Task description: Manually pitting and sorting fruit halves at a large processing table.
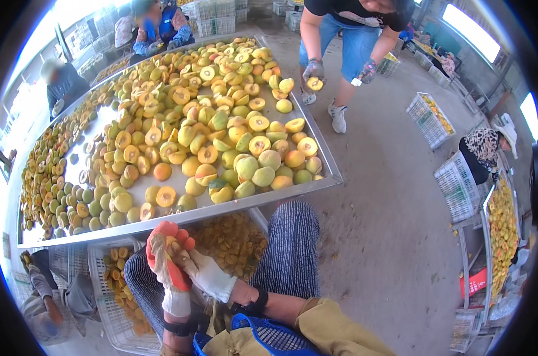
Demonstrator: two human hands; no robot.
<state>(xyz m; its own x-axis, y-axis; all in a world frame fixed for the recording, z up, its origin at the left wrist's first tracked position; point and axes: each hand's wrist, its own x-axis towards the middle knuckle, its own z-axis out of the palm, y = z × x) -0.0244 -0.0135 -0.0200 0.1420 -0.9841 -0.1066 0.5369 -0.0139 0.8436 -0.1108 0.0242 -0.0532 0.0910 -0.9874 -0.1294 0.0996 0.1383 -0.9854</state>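
My left hand [168, 262], in a white glove with an orange-red coated palm, is raised just below the near edge of a metal-rimmed table [233, 205]. Against it presses my right hand [208, 273], in a stained white glove. Their fingers meet around a small brownish area, and whatever is between them is mostly hidden. Whole and halved yellow peaches [260, 143] are heaped on the table, several halves with the cut face up. Under my hands, between my knees, a container holds many peach pieces [233, 242].
A white plastic crate [113, 311] with peach halves stands left of my leg. Across the table's right corner a person [344, 49] in gloves holds a peach half [314, 83]. Other people sit around the table. More crates [430, 120] and another fruit-covered table [502, 240] are at the right.
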